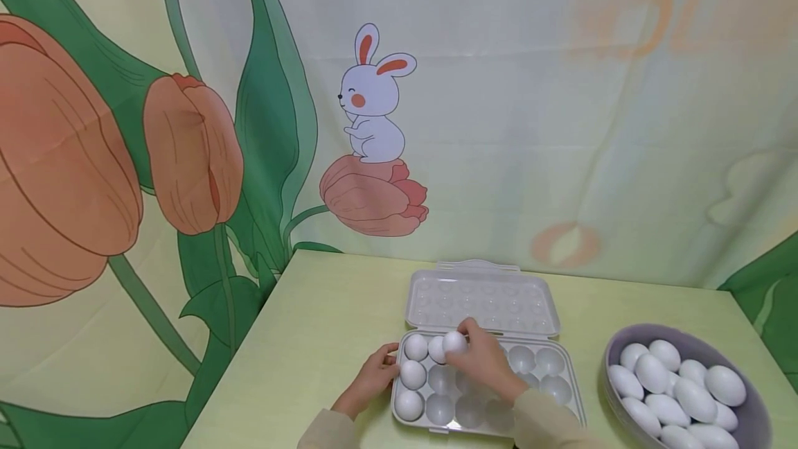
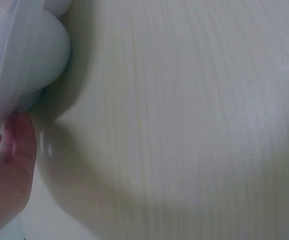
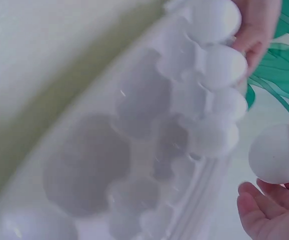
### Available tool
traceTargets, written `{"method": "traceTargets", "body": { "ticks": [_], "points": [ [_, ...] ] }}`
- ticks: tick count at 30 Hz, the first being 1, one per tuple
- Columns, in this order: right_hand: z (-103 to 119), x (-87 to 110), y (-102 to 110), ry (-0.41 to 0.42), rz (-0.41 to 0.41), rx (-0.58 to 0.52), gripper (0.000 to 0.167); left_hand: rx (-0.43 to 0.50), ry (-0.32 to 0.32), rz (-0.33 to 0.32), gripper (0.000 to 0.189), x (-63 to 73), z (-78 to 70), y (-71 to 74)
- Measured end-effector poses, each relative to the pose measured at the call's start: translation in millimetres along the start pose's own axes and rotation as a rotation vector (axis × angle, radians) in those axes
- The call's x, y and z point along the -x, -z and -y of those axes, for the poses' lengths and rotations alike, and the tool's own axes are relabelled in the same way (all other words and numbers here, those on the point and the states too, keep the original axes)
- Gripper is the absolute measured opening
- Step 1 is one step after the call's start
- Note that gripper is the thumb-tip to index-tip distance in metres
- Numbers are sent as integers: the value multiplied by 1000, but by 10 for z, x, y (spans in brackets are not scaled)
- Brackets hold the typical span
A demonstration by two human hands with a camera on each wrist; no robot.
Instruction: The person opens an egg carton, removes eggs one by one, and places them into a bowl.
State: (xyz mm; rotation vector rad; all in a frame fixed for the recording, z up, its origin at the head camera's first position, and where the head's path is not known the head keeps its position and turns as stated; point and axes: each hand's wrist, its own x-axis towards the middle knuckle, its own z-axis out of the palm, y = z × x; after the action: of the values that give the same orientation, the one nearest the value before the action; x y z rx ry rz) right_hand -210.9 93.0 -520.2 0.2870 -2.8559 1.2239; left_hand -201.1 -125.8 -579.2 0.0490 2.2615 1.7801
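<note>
A clear plastic egg carton (image 1: 453,423) lies on the table with its lid (image 1: 481,305) folded back. White eggs (image 1: 413,375) fill the left column, and one more egg (image 1: 436,350) sits second in the back row. My left hand (image 1: 373,378) holds the carton's left edge; in the left wrist view its fingers (image 2: 22,137) pinch the rim. Over the back row, my right hand (image 1: 486,360) grips a white egg (image 1: 455,343). The right wrist view shows this egg (image 3: 278,154) between thumb and fingers, apart from the carton cups.
On the right stands a grey-purple bowl (image 1: 759,414) heaped with several white eggs (image 1: 695,399). The pale wood-grain table (image 1: 293,338) ends at a hanging cloth (image 1: 499,123) printed with tulips and a rabbit.
</note>
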Motion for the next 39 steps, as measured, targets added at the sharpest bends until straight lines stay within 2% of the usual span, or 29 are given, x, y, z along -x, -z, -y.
{"method": "traceTargets", "body": {
  "ticks": [4,12,19,26,36,39],
  "points": [
    [30,-21,213,-5,-27,-48,29,0,0,1,49,1,3,0],
    [10,-66,639,-42,-43,-8,28,-1,-10,1,48,13,-10,-1],
    [-56,-51,1071,0,-91,40,27,-5,-8,3,47,10,-7,4],
    [-297,5,1448,27,-136,136,32,-16,-8,0,47,5,7,3],
    [-729,176,1927,-22,-147,276,41,-23,-2,-5,48,14,-13,3],
    [-867,219,2048,-48,-153,309,43,-26,-5,-5,46,55,-94,-1]
  ]
}}
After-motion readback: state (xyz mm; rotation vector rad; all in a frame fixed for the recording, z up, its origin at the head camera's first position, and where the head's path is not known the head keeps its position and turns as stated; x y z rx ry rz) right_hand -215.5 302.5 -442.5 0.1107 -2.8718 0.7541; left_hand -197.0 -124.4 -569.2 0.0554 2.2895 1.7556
